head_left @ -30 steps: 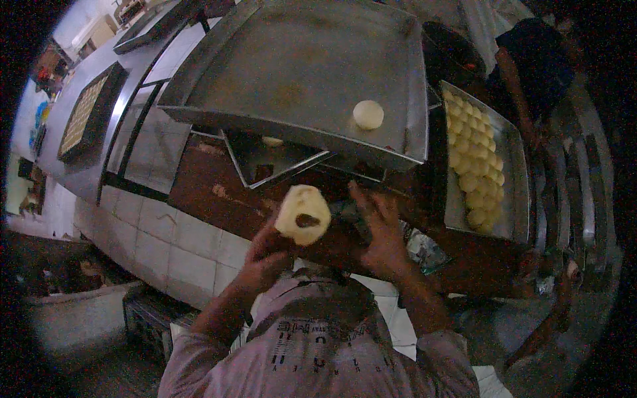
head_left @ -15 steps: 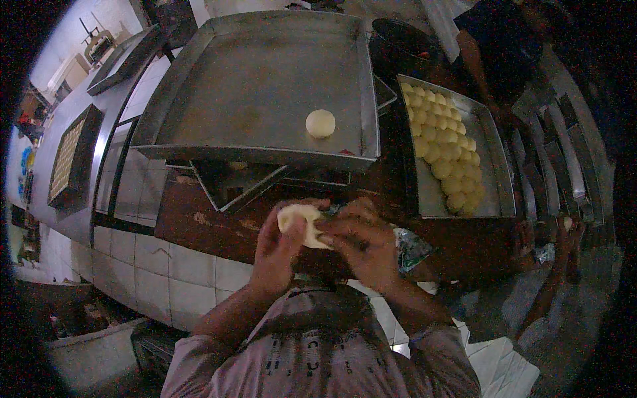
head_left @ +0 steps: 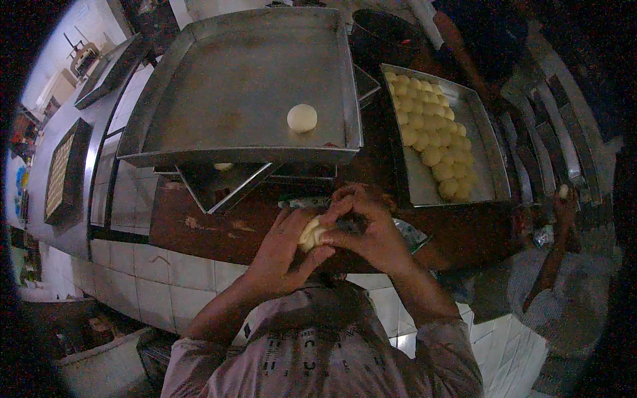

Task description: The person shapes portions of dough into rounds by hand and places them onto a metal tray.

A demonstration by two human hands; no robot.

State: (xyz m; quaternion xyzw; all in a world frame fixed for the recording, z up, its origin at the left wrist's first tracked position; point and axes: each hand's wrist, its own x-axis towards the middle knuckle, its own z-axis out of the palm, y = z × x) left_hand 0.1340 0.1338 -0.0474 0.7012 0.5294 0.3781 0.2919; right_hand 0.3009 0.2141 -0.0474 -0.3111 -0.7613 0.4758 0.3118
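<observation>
Close to my body, a piece of pale yellow dough [head_left: 310,235] is held between my two hands. My left hand [head_left: 282,249] cups it from the left, thumb underneath. From the right, the fingers and thumb of my right hand [head_left: 366,224] pinch its edge together; part of the dough is hidden by them. Beyond my hands stands a large metal tray [head_left: 232,79] with one smooth, round dough ball [head_left: 302,118] near its front right corner.
On the right, a second metal tray [head_left: 479,159] bears rows of dough balls [head_left: 431,129]. Small trays [head_left: 225,189] jut from under the large one. A shiny packet [head_left: 411,235] lies by my right hand on the brown tabletop [head_left: 199,222]. Another person's hand [head_left: 565,207] holds a small pale piece at far right.
The dough was flatter and more spread out; now it is folded and gathered between my fingers. My left hand has closed in around it. The view has shifted slightly.
</observation>
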